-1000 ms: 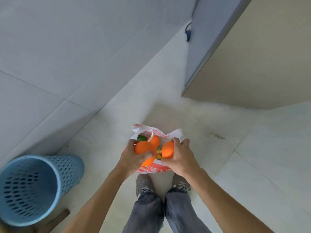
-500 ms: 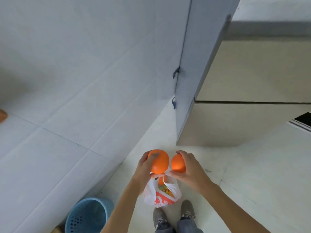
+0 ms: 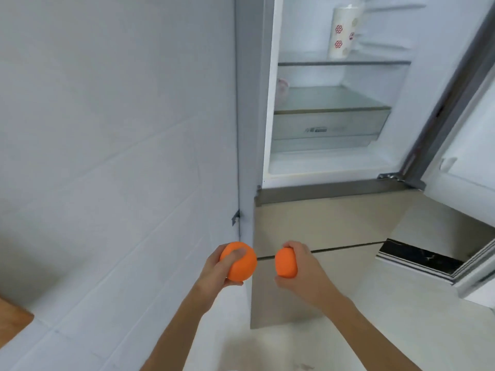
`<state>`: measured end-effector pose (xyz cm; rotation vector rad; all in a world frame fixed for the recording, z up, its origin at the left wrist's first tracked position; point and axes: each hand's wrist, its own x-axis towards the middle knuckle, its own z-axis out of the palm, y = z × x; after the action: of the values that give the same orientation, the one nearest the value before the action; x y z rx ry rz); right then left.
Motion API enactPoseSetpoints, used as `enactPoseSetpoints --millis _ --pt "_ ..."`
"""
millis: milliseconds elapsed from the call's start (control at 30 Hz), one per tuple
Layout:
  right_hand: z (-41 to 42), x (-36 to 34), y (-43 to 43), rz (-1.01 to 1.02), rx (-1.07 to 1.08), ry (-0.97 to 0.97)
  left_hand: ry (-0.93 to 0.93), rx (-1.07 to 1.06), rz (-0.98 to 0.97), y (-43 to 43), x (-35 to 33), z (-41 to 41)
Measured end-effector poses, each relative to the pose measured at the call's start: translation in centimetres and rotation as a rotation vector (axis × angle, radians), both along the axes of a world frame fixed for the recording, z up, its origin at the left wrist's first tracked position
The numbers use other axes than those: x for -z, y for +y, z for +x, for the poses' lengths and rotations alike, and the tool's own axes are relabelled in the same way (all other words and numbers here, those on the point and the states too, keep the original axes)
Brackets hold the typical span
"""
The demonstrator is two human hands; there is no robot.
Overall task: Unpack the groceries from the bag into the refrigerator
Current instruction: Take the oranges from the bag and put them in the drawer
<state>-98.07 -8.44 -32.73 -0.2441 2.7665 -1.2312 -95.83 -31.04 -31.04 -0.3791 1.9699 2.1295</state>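
Observation:
My left hand [image 3: 218,269] grips a large orange [image 3: 241,263], thumb across its front. My right hand [image 3: 302,266] grips a smaller orange [image 3: 285,263]. Both are held at chest height in front of the closed beige lower doors of the refrigerator [image 3: 321,231]. Above them the upper compartment stands open, showing glass shelves [image 3: 342,62] and a clear drawer [image 3: 329,127]. The grocery bag is out of view.
A white paper roll with red flower prints [image 3: 344,33] stands on the upper shelf. The open fridge door [image 3: 460,167] hangs at the right. A tiled wall [image 3: 115,129] runs close on the left, and a wooden corner [image 3: 13,321] shows at lower left.
Both hands lifted the oranges out of the bag and up in front of the fridge. My view tilted up from the floor to the open compartment; the bag and blue basket dropped out of sight.

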Motion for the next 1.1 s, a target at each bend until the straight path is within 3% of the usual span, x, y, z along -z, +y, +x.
enactPoseSetpoints --millis 333,500,700,933,1100 --pt "-5.4 -9.8 11.8 0.006 0.076 0.263 0.288 0.033 -0.223 10.2 -8.6 -7.1" --pt "-9.5 -12.7 17.0 -0.076 0.086 0.258 0.330 -0.057 -0.260 15.5 -11.2 -11.2" --pt "-15.3 -15.2 20.8 -0.008 0.009 0.344 0.320 -0.184 -0.360 20.2 -12.8 -15.9" --pt "-21.7 -14.5 22.2 -0.278 0.046 0.228 0.278 -0.198 -0.430 22.2 -12.6 -21.0" --pt "-26.3 -13.2 22.2 -0.208 0.034 0.168 0.290 -0.147 -0.538 22.2 -11.7 -25.8"
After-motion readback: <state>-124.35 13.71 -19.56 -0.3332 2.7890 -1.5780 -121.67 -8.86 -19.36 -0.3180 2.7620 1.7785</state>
